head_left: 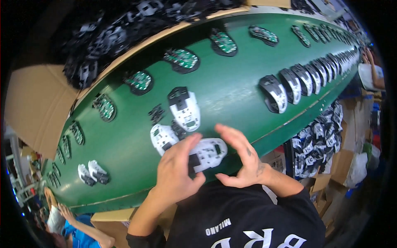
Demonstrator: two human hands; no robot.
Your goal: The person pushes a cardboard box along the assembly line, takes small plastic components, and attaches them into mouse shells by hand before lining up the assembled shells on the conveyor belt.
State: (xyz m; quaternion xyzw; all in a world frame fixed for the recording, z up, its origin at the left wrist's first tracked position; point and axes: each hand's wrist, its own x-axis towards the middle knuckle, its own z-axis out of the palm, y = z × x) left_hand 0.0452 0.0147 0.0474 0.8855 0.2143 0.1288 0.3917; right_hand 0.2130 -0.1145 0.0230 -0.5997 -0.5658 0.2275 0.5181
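In the head view, a long green table (231,91) was crossed by rows of parts; clock directions here were taken from the oval white plastic shell with a black end (213,151) framed between the two hands, by the table's near edge. At far left, a brown cardboard flap (37,107) was seen between nine and ten o'clock. Toward eight o'clock, a co-worker's hand (66,213) was held by the table's edge. Two white-and-black rounded shells (98,171) were laid side by side between eight and nine. Green circuit boards on black bases (105,107) were strung in an arc from about nine, past twelve. A cardboard box's heap of black plastic parts (136,25) was seen at eleven. A small black openwork part (156,113) was placed at ten, with a second oval white shell (162,136) lower down, partly covered by the left hand (178,169). That hand's fingers and thumb were curved around the black end; whether contact was made could not be told. A longer black-and-white shell (185,108) was laid at eleven. The right hand (244,161), at three, was spread wide, with nothing held. Between one and two, a row of black-topped white shells (275,95) was begun, receding rightward. Beyond the near edge, at three, black-and-white parts (318,140) were heaped.
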